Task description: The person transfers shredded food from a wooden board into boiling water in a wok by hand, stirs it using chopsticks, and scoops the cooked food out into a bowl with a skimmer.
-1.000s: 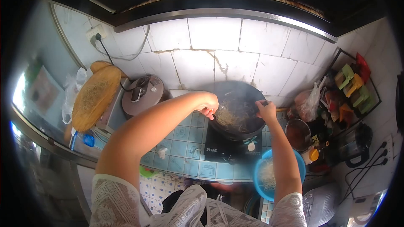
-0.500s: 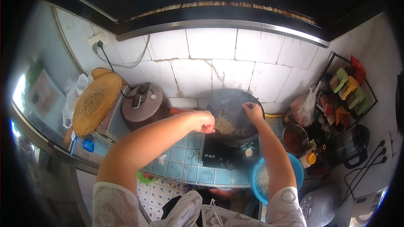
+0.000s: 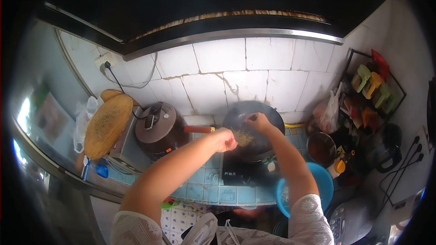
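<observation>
A dark wok point(image 3: 268, 111) sits on a black cooktop point(image 3: 236, 176), with a heap of pale thin shreds point(image 3: 243, 138) in its left part. My left hand point(image 3: 225, 140) is closed at the wok's left rim, beside the shreds. What it holds, if anything, is hidden. Above the middle of the wok, my right hand point(image 3: 258, 121) has its fingers pinched together, and anything between them is too small to name. The wok's reddish-brown handle point(image 3: 197, 129) points left, behind my left forearm.
Below my right forearm stands a blue basin point(image 3: 323, 186) with pale shreds in it. A metal pot point(image 3: 321, 147) and a yellow-capped container point(image 3: 339, 167) are at the right. On the left are a lidded cooker point(image 3: 159, 129) and a round woven tray point(image 3: 108, 127). A range hood point(image 3: 227, 34) overhangs.
My right hand has moved left, from the wok's right side to over its middle. My left hand stays closed near the left rim. The camera view has shifted slightly.
</observation>
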Demonstrator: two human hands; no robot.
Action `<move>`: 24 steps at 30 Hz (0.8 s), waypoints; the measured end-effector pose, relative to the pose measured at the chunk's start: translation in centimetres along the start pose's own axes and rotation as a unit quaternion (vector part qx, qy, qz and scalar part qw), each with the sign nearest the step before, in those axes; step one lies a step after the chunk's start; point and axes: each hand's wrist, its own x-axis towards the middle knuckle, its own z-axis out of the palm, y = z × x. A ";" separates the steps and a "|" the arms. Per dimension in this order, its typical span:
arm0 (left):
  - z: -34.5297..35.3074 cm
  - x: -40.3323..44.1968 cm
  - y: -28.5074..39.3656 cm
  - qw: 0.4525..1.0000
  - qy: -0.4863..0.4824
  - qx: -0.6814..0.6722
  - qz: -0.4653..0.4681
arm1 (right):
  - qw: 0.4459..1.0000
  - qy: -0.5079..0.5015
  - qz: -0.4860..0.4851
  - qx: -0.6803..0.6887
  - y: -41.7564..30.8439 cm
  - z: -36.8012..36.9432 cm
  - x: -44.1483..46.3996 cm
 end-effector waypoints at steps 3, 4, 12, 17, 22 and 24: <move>0.3 -0.1 -0.4 0.998 0.025 0.053 0.025 | 0.997 -0.073 -0.026 0.025 -2.3 -2.5 -1.6; 0.2 -0.4 -0.6 0.995 0.030 0.088 0.047 | 0.994 -0.097 -0.032 0.043 -3.5 -3.5 -2.4; -2.1 -1.5 0.8 0.930 0.041 0.360 0.070 | 0.942 0.164 0.111 -0.269 -0.7 -5.7 -4.6; -1.9 -1.3 1.4 0.917 0.021 0.392 0.072 | 0.961 0.210 0.148 -0.100 0.8 -1.8 -3.9; -2.1 -0.3 1.5 0.928 -0.022 0.370 0.048 | 0.982 0.152 0.087 -0.071 -3.5 -2.2 -4.3; -2.2 -0.7 1.1 0.945 -0.037 0.322 0.035 | 0.971 0.156 0.121 -0.136 -3.8 -3.5 -3.8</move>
